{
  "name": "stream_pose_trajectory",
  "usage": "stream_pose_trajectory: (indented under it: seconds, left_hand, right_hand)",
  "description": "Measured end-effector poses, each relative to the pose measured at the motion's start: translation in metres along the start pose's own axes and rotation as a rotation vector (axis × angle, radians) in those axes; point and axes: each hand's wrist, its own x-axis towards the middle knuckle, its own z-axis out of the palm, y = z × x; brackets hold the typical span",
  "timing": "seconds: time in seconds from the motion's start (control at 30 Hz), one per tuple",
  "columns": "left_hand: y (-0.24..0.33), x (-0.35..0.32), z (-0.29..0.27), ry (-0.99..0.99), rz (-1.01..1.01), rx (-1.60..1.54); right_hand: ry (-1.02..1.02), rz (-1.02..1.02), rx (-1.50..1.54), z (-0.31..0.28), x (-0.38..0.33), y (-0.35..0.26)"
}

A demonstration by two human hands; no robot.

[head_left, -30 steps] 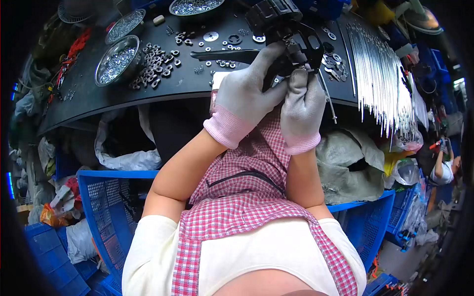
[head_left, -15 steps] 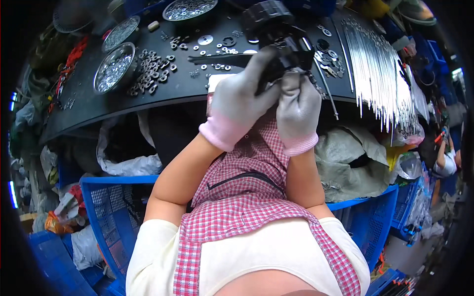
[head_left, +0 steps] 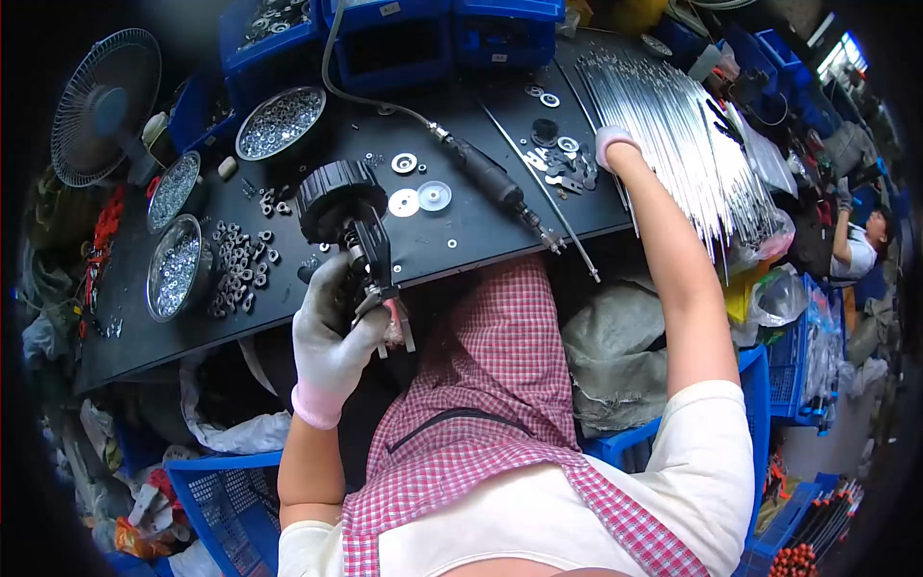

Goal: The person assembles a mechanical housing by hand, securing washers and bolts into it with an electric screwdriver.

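Now, from the head view, black tool (head_left: 486, 175): it lies across the middle of the table (head_left: 452, 226), grey hose (head_left: 370, 102) trailing off its back end, and everything else gets placed from it.
Left hand (head_left: 330, 322): out to the left of the black tool, gloved, fingers wrapped round the narrow lower end of the black ribbed assembly (head_left: 338, 197).
Black ribbed assembly: left of the black tool, round housing up top; whether that housing touches the surface, I can't tell.
Right hand (head_left: 613, 140): well over to the right of the black tool, up at the near-left side of the silver rods (head_left: 663, 135); fingers hidden, so grasping or loose, no telling.
Thin rod (head_left: 538, 187): just right of the black tool, front end poking past the edge.
Trouble on the left: one low grip under a bulky housing, so it could tip and scatter the metal lugs (head_left: 231, 258), farther left of the black tool.
Trouble on the right: rods crowd together and could snag or slide if one is tugged; a knock from the forearm might roll the thin rod off.
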Motion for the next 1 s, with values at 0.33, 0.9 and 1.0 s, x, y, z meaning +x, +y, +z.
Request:
stream_pose_trajectory:
  seconds: [0.33, 0.9, 1.0]
  left_hand:
    - [0.039, -0.027, -0.033, -0.101, -0.144, -0.549]
    - [0.024, -0.058, -0.002, -1.223, 0.110, -1.952]
    - [0.029, -0.080, 0.000, -1.181, -0.054, -1.915]
  right_hand:
    - [-0.122, 0.001, 1.827, -0.047, -0.062, 0.032]
    - [0.379, -1.285, 2.625, -0.122, -0.365, -0.163]
    - [0.344, -1.347, 2.779, -0.120, -0.373, -0.160]
